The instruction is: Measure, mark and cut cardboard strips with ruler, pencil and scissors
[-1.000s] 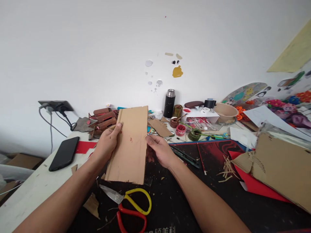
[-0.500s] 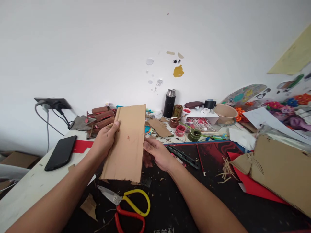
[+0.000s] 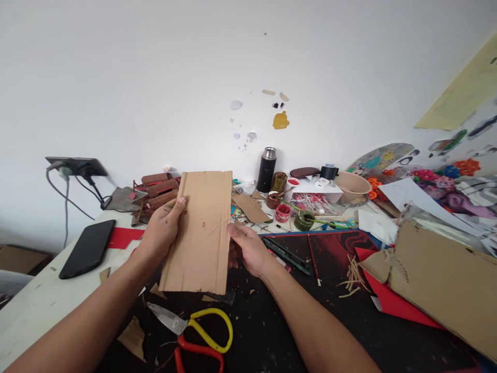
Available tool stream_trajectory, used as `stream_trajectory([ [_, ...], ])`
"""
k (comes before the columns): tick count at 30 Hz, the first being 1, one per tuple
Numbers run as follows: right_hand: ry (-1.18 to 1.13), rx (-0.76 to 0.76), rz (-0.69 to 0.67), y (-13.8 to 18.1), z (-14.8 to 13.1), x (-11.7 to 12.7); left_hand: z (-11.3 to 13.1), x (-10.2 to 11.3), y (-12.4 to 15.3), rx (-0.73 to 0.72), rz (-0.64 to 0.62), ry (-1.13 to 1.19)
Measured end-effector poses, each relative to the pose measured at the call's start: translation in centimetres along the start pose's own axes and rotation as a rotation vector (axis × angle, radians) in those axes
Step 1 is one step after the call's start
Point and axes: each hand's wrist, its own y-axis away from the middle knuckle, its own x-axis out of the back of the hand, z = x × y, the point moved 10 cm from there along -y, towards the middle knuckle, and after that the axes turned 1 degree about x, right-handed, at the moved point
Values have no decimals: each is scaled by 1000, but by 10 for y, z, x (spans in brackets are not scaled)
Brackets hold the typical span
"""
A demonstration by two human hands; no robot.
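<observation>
A flat, roughly rectangular piece of cardboard is held up over the dark mat, with crease lines along its long sides and a small reddish mark near its middle. My left hand grips its left edge, thumb on the front face and fingers behind. At the right edge, my right hand pinches the cardboard with the thumb in front; its other fingers are partly hidden behind. Below the cardboard lie scissors with one yellow and one red handle, their blades pointing up and left.
A black phone lies at left. Behind stand a thermos, a pink paint jar and a green one. A utility knife and a pencil rest on the mat. A large cardboard piece is at right.
The cardboard has turned slightly, and a creased strip now shows along its right edge beside my right thumb. Both hands keep their hold. The whole view has shifted a little.
</observation>
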Motion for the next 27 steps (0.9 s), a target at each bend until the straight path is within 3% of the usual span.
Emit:
stream_trajectory([
  [10, 29, 4, -97, 3, -3, -10, -8, 5, -12, 3, 7, 10],
  [16, -21, 31, 64, -4, -6, 16, -12, -4, -6, 3, -44, -18],
  [20, -15, 14, 96, -3, -4, 17, -15, -4, -2, 17, -25, 13],
  [23, 3, 14, 55, 0, -6, 9, -8, 10, -8, 5, 70, 80],
  [27, 134, 2, -40, 3, -7, -4, 5, 54, -22, -63, 342, 195],
])
